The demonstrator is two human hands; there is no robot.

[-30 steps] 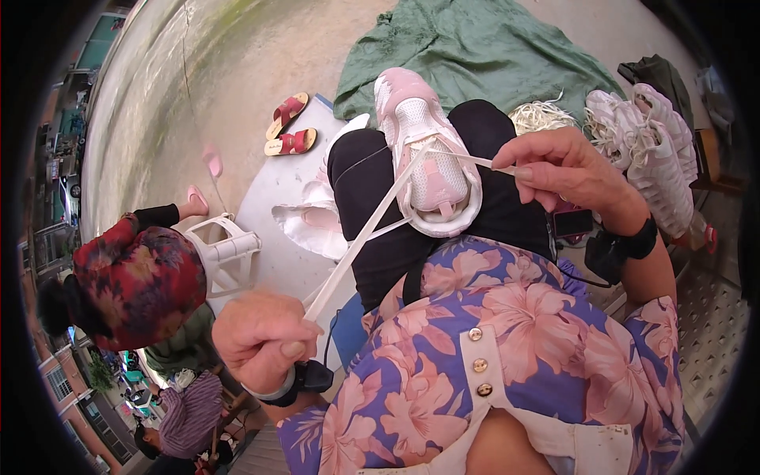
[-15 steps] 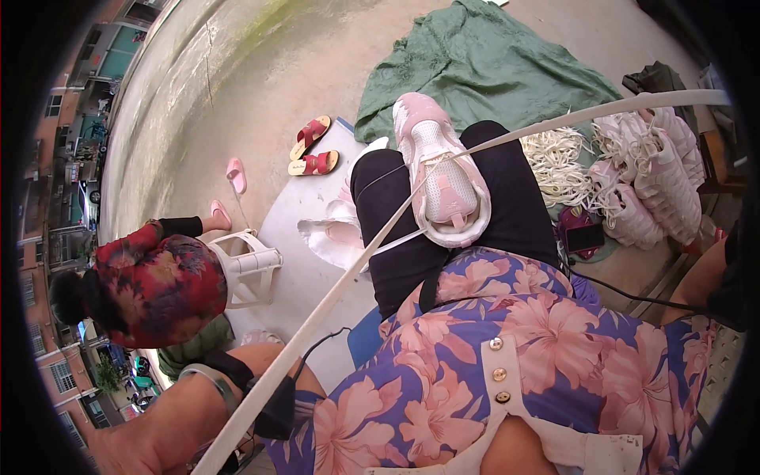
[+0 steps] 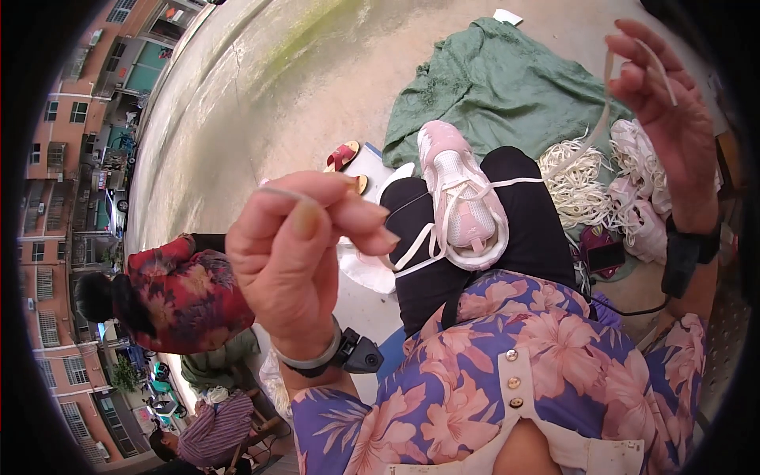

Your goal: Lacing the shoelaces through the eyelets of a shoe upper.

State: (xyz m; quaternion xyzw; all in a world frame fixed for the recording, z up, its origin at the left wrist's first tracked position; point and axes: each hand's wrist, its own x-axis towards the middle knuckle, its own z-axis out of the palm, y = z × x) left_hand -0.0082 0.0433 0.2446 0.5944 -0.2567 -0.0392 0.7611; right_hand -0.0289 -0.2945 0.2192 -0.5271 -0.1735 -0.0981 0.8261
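A pink and white sneaker [image 3: 469,223] rests on my black-trousered thighs, toe pointing away from me. A flat off-white shoelace [image 3: 518,181] crosses its throat. On the left, raised close to the camera, my left hand [image 3: 297,253] is closed in a pinch, with a short piece of lace showing above the thumb. Slack lace loops between that hand and the sneaker. High at the far right, my right hand [image 3: 665,103] holds the other lace end between its fingers, and the lace runs from there down to the sneaker.
A heap of white laces [image 3: 571,178] lies right of my knees, beside several pink and white shoes [image 3: 633,178] and a dark phone [image 3: 606,258]. Green cloth [image 3: 491,95] spreads ahead. Red sandals [image 3: 343,156] sit ahead-left. Two people [image 3: 186,293] are at the left.
Both hands have come up into view: the left from the lower left, the right at the upper right. The lace, stretched taut across the view before, now hangs slack in loops.
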